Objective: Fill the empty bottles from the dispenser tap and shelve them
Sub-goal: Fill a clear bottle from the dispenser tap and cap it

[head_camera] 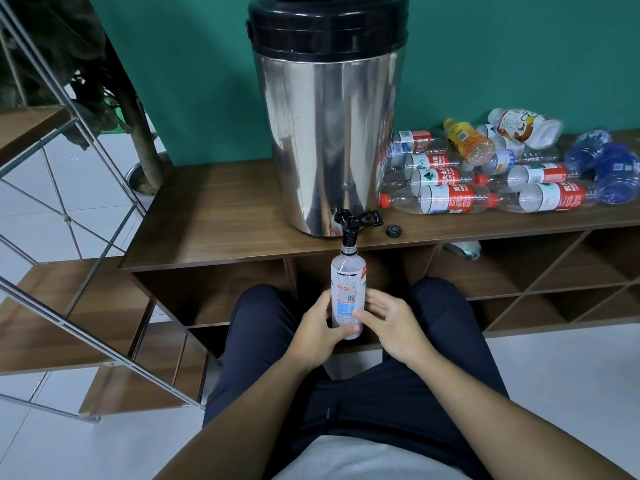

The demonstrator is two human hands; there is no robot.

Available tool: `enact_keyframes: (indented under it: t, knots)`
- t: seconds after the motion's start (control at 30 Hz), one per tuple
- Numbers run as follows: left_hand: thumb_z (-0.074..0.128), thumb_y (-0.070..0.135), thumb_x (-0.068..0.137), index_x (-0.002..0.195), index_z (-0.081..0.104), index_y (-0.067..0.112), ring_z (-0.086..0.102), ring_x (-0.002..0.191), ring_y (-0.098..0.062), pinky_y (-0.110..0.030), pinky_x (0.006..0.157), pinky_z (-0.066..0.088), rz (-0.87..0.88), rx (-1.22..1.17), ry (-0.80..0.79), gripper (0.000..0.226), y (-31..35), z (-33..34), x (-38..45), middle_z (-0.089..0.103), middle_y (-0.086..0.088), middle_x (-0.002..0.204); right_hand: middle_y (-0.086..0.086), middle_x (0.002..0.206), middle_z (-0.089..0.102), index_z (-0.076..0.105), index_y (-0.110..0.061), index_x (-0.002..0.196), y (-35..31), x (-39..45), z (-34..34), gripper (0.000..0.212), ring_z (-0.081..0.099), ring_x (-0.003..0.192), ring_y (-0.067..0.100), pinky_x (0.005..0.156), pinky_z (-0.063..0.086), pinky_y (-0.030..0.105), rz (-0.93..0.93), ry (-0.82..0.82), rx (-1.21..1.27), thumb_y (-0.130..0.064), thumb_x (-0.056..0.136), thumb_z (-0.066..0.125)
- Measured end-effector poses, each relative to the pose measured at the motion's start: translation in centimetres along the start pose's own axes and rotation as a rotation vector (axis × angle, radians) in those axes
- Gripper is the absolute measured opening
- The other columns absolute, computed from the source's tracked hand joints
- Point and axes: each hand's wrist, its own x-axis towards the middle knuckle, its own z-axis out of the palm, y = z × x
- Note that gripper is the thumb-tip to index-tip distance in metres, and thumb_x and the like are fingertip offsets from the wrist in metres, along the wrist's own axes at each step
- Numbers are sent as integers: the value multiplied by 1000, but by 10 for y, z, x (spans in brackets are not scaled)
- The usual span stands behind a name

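Clear plastic bottle: one bottle [347, 296] stands upright under the tap [347, 226], its open mouth meeting the spout, its base low between the person's knees.
Long axis: vertical, in line with the spout above it; any coming move, I judge, turns on keeping that line so the mouth stays under the spout.
Direction from the hands: the bottle sits between both hands and rises away from them toward the far side.
Left hand: the left hand [317, 329] grips the lower bottle from the left, fingers curled round it and the thumb across the front.
Right hand: the right hand [388, 322] is at the bottle's right side with loosely spread fingers, thumb touching the wall; whether it truly grips is hard to tell.
Nearer hand: both are equally close; the left carries the hold.
Tap lever: its handle [370, 216] points right; whether water runs cannot be told.
Dispenser: one steel dispenser [329, 133] with a black lid stands on the wooden cabinet [214, 216].
Cap: one loose black cap [394, 231] lies just right of the tap.
Empty bottles: a pile [485, 174] lies on its side at the far right, roughly a dozen; overlap prevents an exact count.
Shelves: open compartments [554, 271] below the top, one holding a bottle [464, 249] on its side.
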Motion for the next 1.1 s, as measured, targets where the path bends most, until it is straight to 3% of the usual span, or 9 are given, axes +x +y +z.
enact_keyframes:
  t: [1.1]
  knots:
    - [91, 25, 94, 156, 56, 36, 65, 136, -2, -43, 121, 52, 14, 15, 2, 72, 1, 0, -1, 71, 20, 144, -12, 135, 77, 68, -17, 147, -2, -2, -1, 47, 72, 128, 8, 107, 57, 23, -10, -12, 3, -4, 103, 74]
